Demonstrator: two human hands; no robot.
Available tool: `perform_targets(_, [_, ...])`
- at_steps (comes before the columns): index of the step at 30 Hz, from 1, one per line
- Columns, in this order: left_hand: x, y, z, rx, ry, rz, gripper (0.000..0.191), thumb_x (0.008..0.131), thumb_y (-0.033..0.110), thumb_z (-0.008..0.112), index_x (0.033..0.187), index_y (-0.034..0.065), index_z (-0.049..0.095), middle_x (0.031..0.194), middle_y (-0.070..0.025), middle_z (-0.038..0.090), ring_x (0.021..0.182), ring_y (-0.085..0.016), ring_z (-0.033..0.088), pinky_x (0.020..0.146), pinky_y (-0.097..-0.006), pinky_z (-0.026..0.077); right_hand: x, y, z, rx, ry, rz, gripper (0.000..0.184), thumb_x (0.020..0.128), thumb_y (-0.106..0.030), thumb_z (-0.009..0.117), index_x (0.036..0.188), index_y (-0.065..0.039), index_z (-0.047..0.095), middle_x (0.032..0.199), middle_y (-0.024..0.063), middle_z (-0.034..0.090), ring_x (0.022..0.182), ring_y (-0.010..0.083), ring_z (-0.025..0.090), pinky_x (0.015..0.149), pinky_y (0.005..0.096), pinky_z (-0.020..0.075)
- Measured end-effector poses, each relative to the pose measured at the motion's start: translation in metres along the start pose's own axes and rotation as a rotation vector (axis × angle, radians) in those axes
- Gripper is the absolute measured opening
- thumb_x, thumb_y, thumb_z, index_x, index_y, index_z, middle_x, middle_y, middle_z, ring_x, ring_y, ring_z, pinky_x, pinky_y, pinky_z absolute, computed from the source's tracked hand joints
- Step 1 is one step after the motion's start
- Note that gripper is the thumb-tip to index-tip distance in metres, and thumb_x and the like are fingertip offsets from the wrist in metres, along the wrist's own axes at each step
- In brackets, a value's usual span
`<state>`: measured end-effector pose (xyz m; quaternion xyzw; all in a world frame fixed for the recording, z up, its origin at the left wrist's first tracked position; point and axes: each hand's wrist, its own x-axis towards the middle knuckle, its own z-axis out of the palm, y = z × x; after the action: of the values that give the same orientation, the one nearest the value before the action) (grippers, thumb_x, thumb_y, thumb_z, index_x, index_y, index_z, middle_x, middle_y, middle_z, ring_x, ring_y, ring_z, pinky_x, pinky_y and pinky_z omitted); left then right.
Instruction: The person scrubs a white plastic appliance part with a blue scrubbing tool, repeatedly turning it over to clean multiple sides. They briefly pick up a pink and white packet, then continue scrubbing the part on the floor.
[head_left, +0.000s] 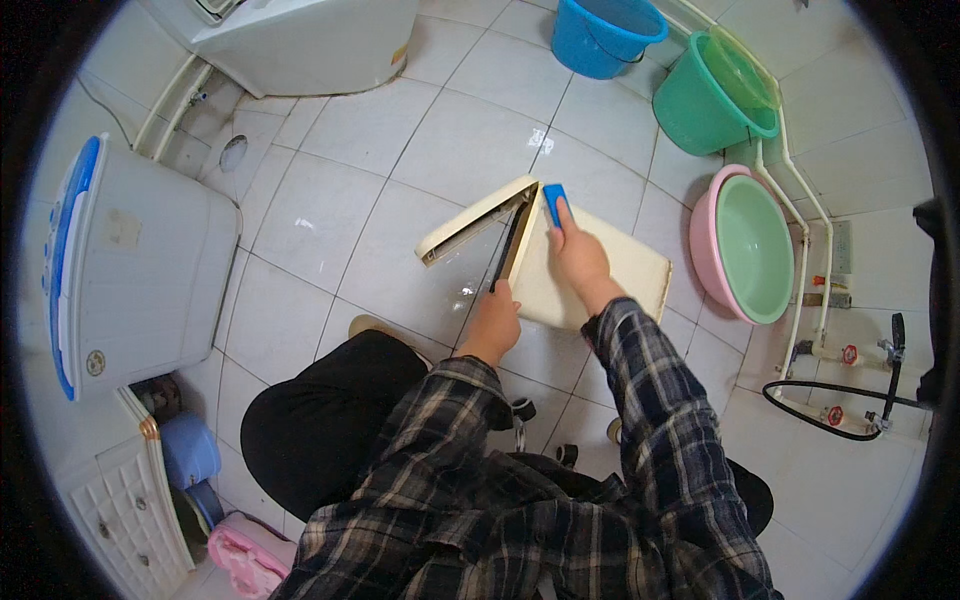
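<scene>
A cream plastic bin (626, 259), apparently a trash bin, lies on its side on the tiled floor in front of me. Its hinged lid (476, 216) hangs away from the body, so the dark opening faces left. My left hand (493, 321) grips the bin's rim at the near end of that opening. Between the fingers of my right hand (585, 259) is a blue tool (554, 201), perhaps a scrub brush, held against the bin's upper side near the hinge. The underside of the blue tool is hidden.
Right of the bin, a pale green basin (754, 247) is nested in a pink basin (705, 259). Beyond stand a green bucket (682, 105) and a blue bucket (589, 45). A white appliance (150, 255) is at left. Pipes with a black hose (787, 427) line the right wall.
</scene>
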<state>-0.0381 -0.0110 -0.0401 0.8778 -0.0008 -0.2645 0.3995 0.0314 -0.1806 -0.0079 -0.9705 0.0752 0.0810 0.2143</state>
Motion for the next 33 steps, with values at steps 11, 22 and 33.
perform_targets(11, [0.002,-0.005,0.003,-0.075,-0.004,0.011,0.026,0.091,0.007,0.055,0.110,-0.0041,0.043,0.106,-0.0324,0.059,0.101,-0.051,0.055,0.084,-0.0545,0.043,-0.046,0.005,0.022,0.021,0.043,-0.172,0.052,0.096,-0.025,0.050,0.147,-0.020,0.038,0.079,0.0211,0.066,0.072,0.0391,0.064,0.065,0.0485,0.0494])
perform_targets(22, [0.006,-0.010,0.009,-0.076,0.045,0.032,0.024,0.088,0.005,0.056,0.105,-0.0026,0.041,0.099,-0.0334,0.059,0.097,-0.051,0.057,0.081,-0.0560,0.043,0.036,0.003,0.000,-0.107,-0.009,0.008,0.052,0.099,-0.032,0.043,0.149,-0.026,0.031,0.083,0.0237,0.066,0.074,0.0412,0.064,0.068,0.0514,0.0493])
perform_targets(33, [0.022,-0.039,0.041,-0.337,0.138,0.100,0.047,0.080,0.005,0.062,0.122,-0.0044,0.043,0.119,-0.0292,0.054,0.111,-0.042,0.055,0.093,-0.0461,0.044,-0.078,-0.008,0.023,0.004,-0.113,-0.123,0.055,0.097,-0.029,0.048,0.149,-0.022,0.031,0.074,0.0239,0.064,0.069,0.0420,0.063,0.066,0.0513,0.0496])
